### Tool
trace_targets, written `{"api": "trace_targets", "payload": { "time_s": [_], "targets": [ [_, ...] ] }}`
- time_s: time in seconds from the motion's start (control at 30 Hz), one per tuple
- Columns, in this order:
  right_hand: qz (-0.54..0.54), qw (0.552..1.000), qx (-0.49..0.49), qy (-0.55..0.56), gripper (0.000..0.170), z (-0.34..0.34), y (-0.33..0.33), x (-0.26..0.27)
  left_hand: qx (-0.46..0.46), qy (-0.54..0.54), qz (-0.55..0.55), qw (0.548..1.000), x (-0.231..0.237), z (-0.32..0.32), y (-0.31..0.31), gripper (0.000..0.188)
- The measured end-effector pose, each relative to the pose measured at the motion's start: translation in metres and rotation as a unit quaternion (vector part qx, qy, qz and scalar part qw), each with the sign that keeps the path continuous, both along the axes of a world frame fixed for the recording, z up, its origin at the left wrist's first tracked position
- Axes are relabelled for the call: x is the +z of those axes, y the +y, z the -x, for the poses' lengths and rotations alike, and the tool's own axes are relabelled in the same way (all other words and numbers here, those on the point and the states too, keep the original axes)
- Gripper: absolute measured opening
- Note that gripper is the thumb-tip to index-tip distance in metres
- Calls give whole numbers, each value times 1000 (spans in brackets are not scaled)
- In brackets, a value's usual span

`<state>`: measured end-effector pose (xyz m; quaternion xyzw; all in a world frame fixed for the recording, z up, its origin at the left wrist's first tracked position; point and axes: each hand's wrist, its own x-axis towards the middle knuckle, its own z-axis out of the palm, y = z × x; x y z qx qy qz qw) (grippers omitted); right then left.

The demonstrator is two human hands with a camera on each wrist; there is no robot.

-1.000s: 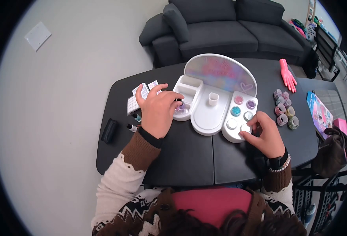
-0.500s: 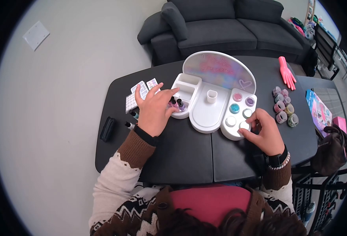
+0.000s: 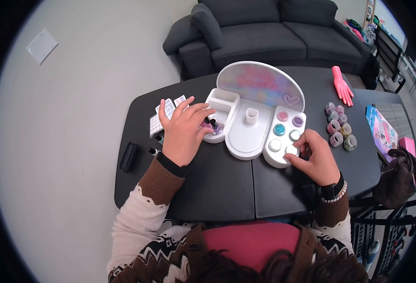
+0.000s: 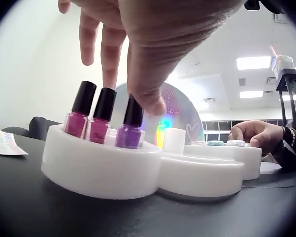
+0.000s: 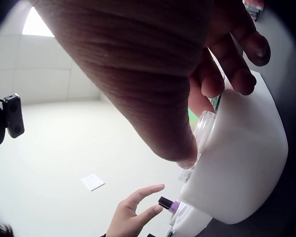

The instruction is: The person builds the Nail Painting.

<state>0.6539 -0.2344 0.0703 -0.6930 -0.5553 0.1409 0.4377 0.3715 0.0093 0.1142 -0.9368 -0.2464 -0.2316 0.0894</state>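
Observation:
My left hand hovers over the left tray of a white nail station, fingers spread. Its thumb tip is right at the black cap of a purple nail polish bottle. Beside that bottle, two pink-magenta ones lean in the same compartment. At the station's right side my right hand pinches a small white-topped jar between thumb and index finger, the jar sitting in its hole. Around it are other round jars: teal glitter, pink and purple.
Several open clear jars stand right of the station, below a pink model hand. On the left lie sticker sheets, a black case and a small polish bottle. A shiny backboard rises behind the station.
My left hand has drawn back slightly left from the purple bottle, its fingers parting from the cap. The right hand keeps its pinch on the jar.

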Motion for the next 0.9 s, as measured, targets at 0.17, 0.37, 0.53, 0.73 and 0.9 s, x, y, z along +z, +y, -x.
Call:
{"api": "trace_targets", "payload": {
  "time_s": [0.17, 0.37, 0.53, 0.73, 0.9],
  "targets": [
    [-3, 1000, 2, -1, 40, 0, 1, -2, -22, -18, -8, 1000, -4, -10, -4, 34],
    [0, 1000, 1, 8, 40, 0, 0, -2, -30, -4, -15, 999, -13, -14, 7, 24],
    [2, 1000, 2, 9, 41, -1, 0, -2, -32, -8, -9, 999, -15, -17, 10, 38],
    [-5, 1000, 3, 9, 40, 0, 1, -2, -45, -8, 24, 999, -11, -17, 8, 51],
    [-2, 1000, -1, 8, 41, -1, 0, -2, -67, 3, 34, 997, -13, -19, 9, 52]
  ]
}}
